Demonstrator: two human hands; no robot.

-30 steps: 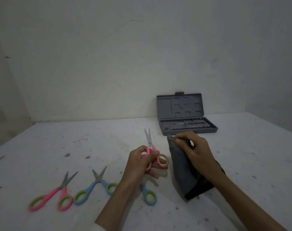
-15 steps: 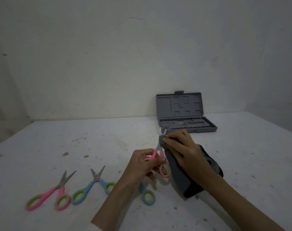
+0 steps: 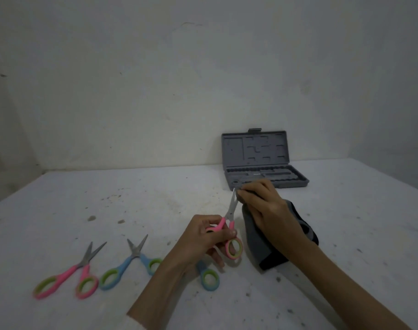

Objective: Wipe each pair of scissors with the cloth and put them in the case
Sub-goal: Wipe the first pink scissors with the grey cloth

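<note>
My left hand [image 3: 203,236] grips pink scissors [image 3: 229,225] by the handles, blades pointing up and away. My right hand [image 3: 265,208] pinches a grey cloth [image 3: 258,241] against the blade tips; the rest of the cloth hangs down to the table. On the table at the left lie another pink pair [image 3: 67,277] and a blue pair [image 3: 129,265]. A second blue pair [image 3: 209,278] shows only one handle loop below my left hand. The grey case [image 3: 262,163] stands open at the back against the wall.
The white table [image 3: 108,210] is speckled with dirt. A bare wall [image 3: 155,91] rises directly behind the case. The table's right edge runs along the far right.
My right hand brought the cloth to the blades and slid it up from the lower blade to the tips. The left hand tilted the scissors toward the cloth.
</note>
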